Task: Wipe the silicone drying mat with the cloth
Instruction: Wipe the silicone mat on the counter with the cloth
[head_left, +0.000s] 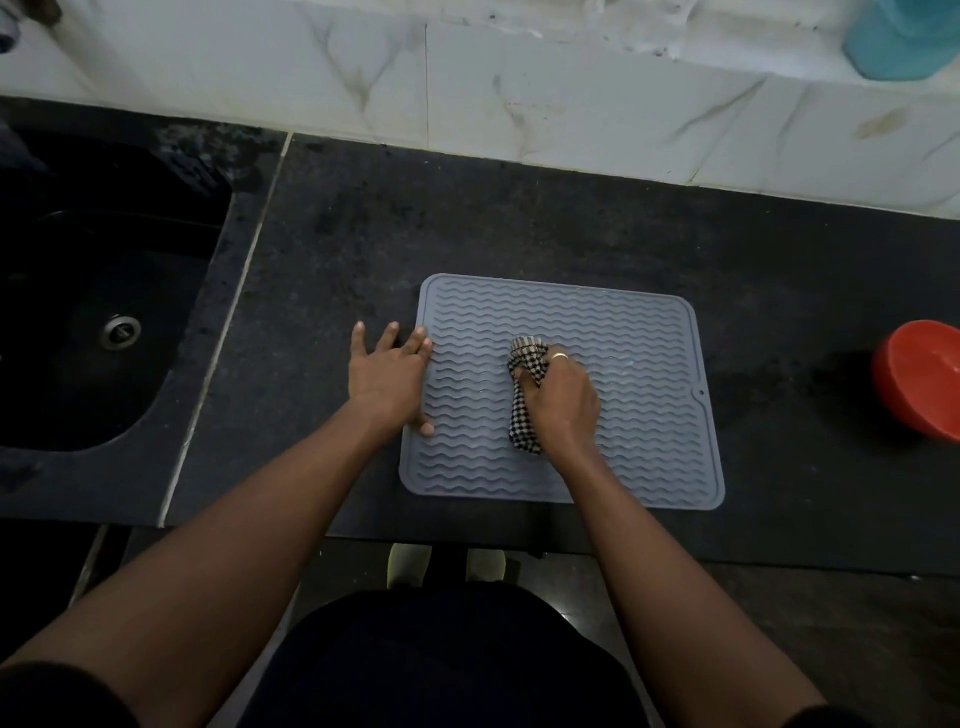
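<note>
A grey silicone drying mat (639, 332) with wavy ridges lies flat on the black counter, near its front edge. My right hand (563, 400) is closed around a bunched black-and-white checked cloth (524, 410), pressing it onto the middle of the mat. My left hand (387, 379) lies flat with fingers spread at the mat's left edge, the thumb and fingertips resting on the mat and the rest on the counter.
A black sink (98, 291) with a metal drain sits at the left. A red bowl (922, 379) stands on the counter at the right. A blue container (904, 36) sits on the tiled ledge at the back right. White marble tiles run behind the counter.
</note>
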